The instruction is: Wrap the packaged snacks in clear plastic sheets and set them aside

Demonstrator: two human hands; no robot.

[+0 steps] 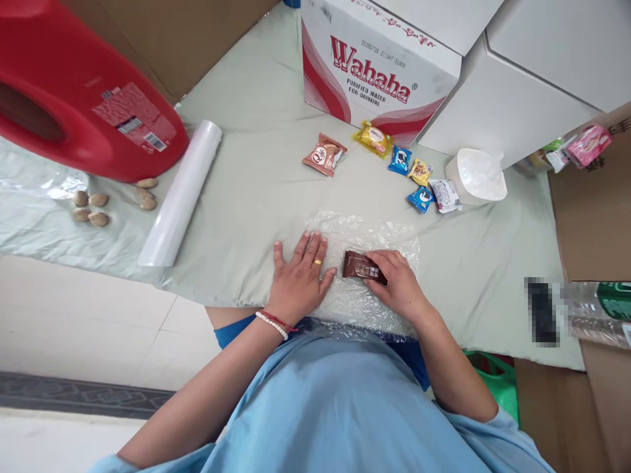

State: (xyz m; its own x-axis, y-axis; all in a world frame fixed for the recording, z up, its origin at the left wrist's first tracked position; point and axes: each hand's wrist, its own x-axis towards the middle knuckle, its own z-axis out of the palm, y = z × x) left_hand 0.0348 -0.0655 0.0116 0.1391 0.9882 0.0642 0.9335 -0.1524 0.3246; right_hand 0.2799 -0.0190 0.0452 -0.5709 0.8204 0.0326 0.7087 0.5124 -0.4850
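My right hand (398,282) grips the right end of a small brown wrapped snack bar (359,265), which lies on a crinkled sheet of clear plastic film (365,302). Flat beside the bar, my left hand (298,279) has its fingers spread over the left edge of the film and the cloth. Its thumb comes close to the bar without touching it. The film reaches down to the front edge of the table, near my blue shirt.
A roll of plastic film (181,197) lies left, beside a red jug (98,98) and several brown nuts (98,200). Behind are a Wahaha carton (369,72), a brown snack packet (324,155), a yellow packet (373,139), several small packets and a white container (476,176). Plastic bottles (601,312) lie right.
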